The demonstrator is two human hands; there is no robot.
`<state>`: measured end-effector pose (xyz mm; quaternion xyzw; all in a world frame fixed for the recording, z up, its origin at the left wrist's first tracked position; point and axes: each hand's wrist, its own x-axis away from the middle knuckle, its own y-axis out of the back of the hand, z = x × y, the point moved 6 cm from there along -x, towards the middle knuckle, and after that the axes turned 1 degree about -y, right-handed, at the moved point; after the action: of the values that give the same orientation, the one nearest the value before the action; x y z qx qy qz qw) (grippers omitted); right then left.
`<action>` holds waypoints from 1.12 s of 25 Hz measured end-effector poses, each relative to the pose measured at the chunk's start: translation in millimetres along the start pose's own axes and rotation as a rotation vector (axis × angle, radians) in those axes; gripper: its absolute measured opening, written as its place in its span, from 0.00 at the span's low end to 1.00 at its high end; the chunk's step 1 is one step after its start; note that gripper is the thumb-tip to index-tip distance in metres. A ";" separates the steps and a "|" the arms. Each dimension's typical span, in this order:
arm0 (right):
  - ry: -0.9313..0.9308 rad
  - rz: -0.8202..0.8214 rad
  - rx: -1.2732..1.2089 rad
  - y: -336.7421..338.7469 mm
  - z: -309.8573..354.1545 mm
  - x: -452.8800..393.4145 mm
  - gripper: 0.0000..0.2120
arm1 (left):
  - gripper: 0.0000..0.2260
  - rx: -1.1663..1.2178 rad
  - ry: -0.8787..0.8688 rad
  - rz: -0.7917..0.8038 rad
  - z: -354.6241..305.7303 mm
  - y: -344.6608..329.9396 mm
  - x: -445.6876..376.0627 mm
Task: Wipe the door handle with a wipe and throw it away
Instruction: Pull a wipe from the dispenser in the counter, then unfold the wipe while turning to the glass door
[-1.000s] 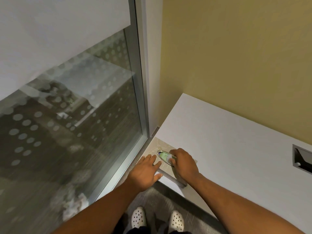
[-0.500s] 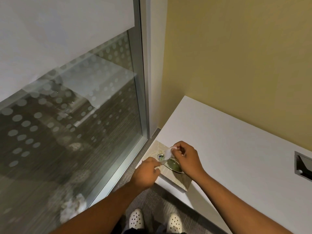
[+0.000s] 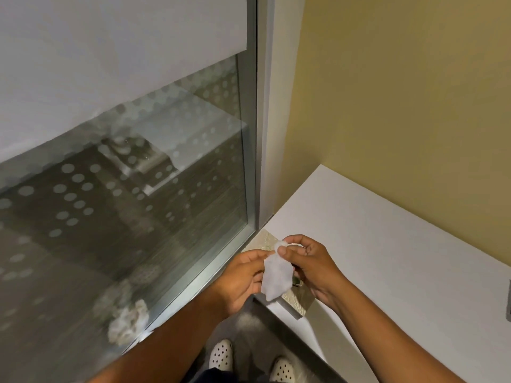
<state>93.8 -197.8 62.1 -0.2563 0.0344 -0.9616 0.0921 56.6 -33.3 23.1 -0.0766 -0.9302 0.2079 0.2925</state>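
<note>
A white wipe (image 3: 277, 276) hangs between both my hands, just above the patterned wipe pack (image 3: 300, 298) lying at the near left corner of the white table (image 3: 387, 244). My right hand (image 3: 312, 265) pinches the wipe's top edge with thumb and forefinger. My left hand (image 3: 243, 275) touches its left edge with the fingertips. The pack is mostly hidden behind the hands and the wipe. No door handle is visible.
A glass wall panel (image 3: 124, 203) with frosted dots and a metal frame (image 3: 257, 134) stands left of the table. A yellow wall (image 3: 401, 92) is behind it. My white perforated shoes (image 3: 221, 355) stand on grey carpet below. A metal recess (image 3: 508, 299) sits at the table's right edge.
Both hands have lifted off the pack. The wipe has come out of the pack's opening and now hangs free between them.
</note>
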 end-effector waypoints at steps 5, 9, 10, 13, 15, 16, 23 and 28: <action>-0.090 0.245 0.039 -10.4 -0.5 4.3 0.20 | 0.11 0.053 -0.132 -0.345 -12.1 16.2 40.1; -0.083 0.423 0.241 -29.5 -5.9 8.6 0.18 | 0.17 0.001 -0.214 -0.518 -15.0 27.3 83.4; -0.056 0.427 0.285 -35.3 -6.3 8.6 0.13 | 0.16 -0.026 -0.227 -0.548 -16.0 28.7 93.7; 0.044 0.465 0.418 -66.5 -7.3 20.5 0.09 | 0.12 -0.135 -0.263 -0.579 -18.6 31.3 125.1; 0.132 0.561 0.487 -96.1 -10.5 36.3 0.13 | 0.10 -0.170 -0.296 -0.542 -21.0 30.5 146.7; 0.169 0.615 0.503 -109.3 -12.2 44.4 0.14 | 0.09 -0.185 -0.313 -0.524 -22.9 29.0 155.8; 0.251 0.786 0.558 -190.5 -25.8 90.6 0.09 | 0.10 -0.368 -0.479 -0.716 -12.0 68.1 249.6; 0.218 0.898 0.558 -260.2 -60.2 148.8 0.05 | 0.12 -0.350 -0.548 -0.968 21.3 110.7 349.9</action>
<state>-104.6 29.5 111.9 -0.0809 -0.1069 -0.8211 0.5548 -239.3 151.6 138.8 0.3667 -0.9216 -0.0942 0.0857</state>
